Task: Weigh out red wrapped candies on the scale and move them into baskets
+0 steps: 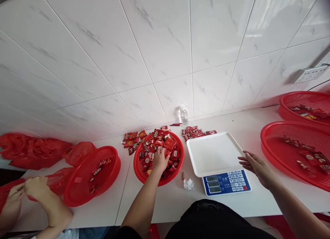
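My left hand [160, 160] reaches into a round red plastic basket [138, 173] heaped with small red snack packets [170, 142]. Its fingers are apart and touch the packets on top, with no packet visibly gripped. Beside the right edge of the scale's white tray [215, 153], my right hand [255, 165] is open, fingers stretched out, holding nothing. The tray is bare on top of the digital scale [227, 182], whose blue panel has keys and small displays.
Loose packets [192, 132] lie behind the scale, near a clear bottle [184, 117]. Crumpled tissue [188, 184] is between basket and scale. Other red baskets [268, 142] stand right; another basket [116, 165] is left. A co-worker's hands [33, 189] handle red bags [59, 180].
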### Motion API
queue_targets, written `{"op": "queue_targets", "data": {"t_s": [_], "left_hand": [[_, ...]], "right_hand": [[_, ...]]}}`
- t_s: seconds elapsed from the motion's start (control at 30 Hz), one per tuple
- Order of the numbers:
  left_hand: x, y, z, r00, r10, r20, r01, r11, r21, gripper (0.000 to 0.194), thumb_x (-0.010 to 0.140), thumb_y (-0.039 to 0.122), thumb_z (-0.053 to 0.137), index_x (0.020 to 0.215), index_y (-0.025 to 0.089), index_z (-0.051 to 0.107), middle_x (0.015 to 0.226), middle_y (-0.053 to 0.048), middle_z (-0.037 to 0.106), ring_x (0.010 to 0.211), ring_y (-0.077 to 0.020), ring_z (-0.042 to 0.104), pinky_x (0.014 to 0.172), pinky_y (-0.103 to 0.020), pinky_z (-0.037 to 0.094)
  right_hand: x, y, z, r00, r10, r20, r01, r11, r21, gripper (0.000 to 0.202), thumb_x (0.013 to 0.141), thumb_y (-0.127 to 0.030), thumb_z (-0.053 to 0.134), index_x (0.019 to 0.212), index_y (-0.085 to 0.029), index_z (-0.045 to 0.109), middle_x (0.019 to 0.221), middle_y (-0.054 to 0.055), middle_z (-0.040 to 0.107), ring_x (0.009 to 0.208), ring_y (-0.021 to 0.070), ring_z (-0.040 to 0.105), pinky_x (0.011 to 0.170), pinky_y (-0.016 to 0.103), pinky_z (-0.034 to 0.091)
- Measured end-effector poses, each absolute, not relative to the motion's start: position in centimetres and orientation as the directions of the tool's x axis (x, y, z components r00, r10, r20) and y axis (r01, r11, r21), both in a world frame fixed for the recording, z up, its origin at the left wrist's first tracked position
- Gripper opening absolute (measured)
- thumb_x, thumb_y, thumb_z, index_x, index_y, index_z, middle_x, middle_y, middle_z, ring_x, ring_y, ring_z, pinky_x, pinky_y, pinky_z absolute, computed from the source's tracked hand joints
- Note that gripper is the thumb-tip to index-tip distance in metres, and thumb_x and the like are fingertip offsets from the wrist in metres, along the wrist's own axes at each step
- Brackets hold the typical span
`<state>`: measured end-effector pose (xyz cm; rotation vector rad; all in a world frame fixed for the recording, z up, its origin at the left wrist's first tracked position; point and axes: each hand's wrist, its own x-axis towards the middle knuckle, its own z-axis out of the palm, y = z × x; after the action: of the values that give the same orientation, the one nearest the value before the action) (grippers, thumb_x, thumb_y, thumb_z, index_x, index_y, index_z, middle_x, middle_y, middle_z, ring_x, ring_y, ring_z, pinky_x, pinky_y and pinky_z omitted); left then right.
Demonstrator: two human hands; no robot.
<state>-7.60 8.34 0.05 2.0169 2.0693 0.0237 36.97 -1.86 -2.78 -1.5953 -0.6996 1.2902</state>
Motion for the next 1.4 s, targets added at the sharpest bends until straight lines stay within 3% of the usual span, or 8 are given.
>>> {"op": "queue_targets", "data": {"t_s": [0.17,0.5,0.7,0.93,1.03,1.13,1.23,1.4], "left_hand": [[-6.1,9.1,-1.9,-0.034,0.976,-0.215,0.994,0.055,0.094,0.074,0.075,0.025,0.063,0.14,0.027,0.027,0.151,-0.014,0.011,0.135,-0.0373,0.017,0.1,-0.044,0.031],[-11.0,6.8,0.0,-0.142,0.979,-0.147,0.846,0.198,0.495,0.038,0.084,0.017,0.041,0.12,0.017,0.054,0.112,-0.012,0.061,0.101,-0.0227,0.058,0.083,-0.031,0.045],[-11.2,4.9,2.8,-0.326,0.885,-0.332,0.371,0.443,0.816,0.038,0.077,0.025,0.052,0.114,0.02,0.056,0.095,-0.008,0.063,0.063,-0.0144,0.06,0.056,-0.026,0.05],[-1.3,3.8,3.4,0.143,0.887,-0.439,-0.065,0.452,0.89,0.029,0.077,0.025,0.054,0.105,0.019,0.057,0.098,-0.008,0.064,0.075,-0.0156,0.063,0.056,-0.025,0.052],[2.7,4.4,2.2,0.262,0.876,-0.405,0.023,0.414,0.91,0.031,0.079,0.032,0.057,0.108,0.02,0.056,0.109,-0.01,0.061,0.086,-0.0187,0.063,0.067,-0.031,0.053],[2.8,6.0,0.8,0.081,0.973,-0.216,0.327,0.178,0.928,0.027,0.08,0.031,0.055,0.104,0.019,0.057,0.109,-0.01,0.061,0.098,-0.0193,0.059,0.083,-0.035,0.049],[-0.1,7.9,-0.5,-0.04,0.999,-0.021,0.689,0.043,0.723,0.027,0.08,0.027,0.055,0.105,0.018,0.057,0.112,-0.011,0.059,0.109,-0.0218,0.052,0.097,-0.038,0.038],[-4.1,8.8,-2.9,-0.089,0.949,-0.302,0.93,0.188,0.316,0.076,0.067,0.038,0.068,0.135,0.027,0.035,0.148,-0.011,0.021,0.134,-0.0359,0.019,0.101,-0.052,0.029]], "right_hand": [[34.8,-1.2,-1.1,0.234,0.898,-0.373,-0.076,-0.366,-0.928,0.056,0.079,-0.059,0.053,0.12,-0.022,0.049,0.105,0.012,0.067,0.092,0.0238,0.066,0.078,0.037,0.055],[34.2,-2.9,-2.2,0.161,0.871,-0.464,-0.05,-0.463,-0.885,0.058,0.078,-0.061,0.053,0.121,-0.022,0.048,0.108,0.012,0.066,0.096,0.0251,0.064,0.082,0.037,0.053],[32.0,-2.3,-1.7,0.077,0.888,-0.454,-0.021,-0.454,-0.891,0.056,0.08,-0.06,0.051,0.122,-0.023,0.048,0.109,0.011,0.065,0.096,0.0248,0.063,0.085,0.038,0.051],[29.2,-2.1,-0.8,-0.026,0.894,-0.447,0.053,-0.445,-0.894,0.056,0.081,-0.061,0.047,0.122,-0.023,0.048,0.109,0.011,0.064,0.095,0.0246,0.063,0.084,0.039,0.05],[29.4,-2.2,-0.9,-0.008,0.893,-0.45,0.064,-0.449,-0.891,0.057,0.081,-0.061,0.047,0.123,-0.023,0.048,0.109,0.011,0.064,0.095,0.0252,0.063,0.083,0.039,0.05],[30.4,-2.6,-1.2,0.015,0.893,-0.45,0.077,-0.45,-0.89,0.057,0.081,-0.062,0.047,0.124,-0.024,0.047,0.11,0.011,0.064,0.096,0.0252,0.062,0.084,0.039,0.05],[31.5,-3.3,-1.7,0.044,0.885,-0.464,0.081,-0.466,-0.881,0.058,0.08,-0.062,0.047,0.124,-0.024,0.047,0.11,0.011,0.064,0.097,0.0245,0.062,0.085,0.038,0.05],[32.0,-4.1,-2.5,0.07,0.858,-0.508,0.085,-0.513,-0.854,0.061,0.079,-0.063,0.047,0.124,-0.022,0.046,0.11,0.011,0.064,0.096,0.0241,0.062,0.082,0.037,0.051]]}}
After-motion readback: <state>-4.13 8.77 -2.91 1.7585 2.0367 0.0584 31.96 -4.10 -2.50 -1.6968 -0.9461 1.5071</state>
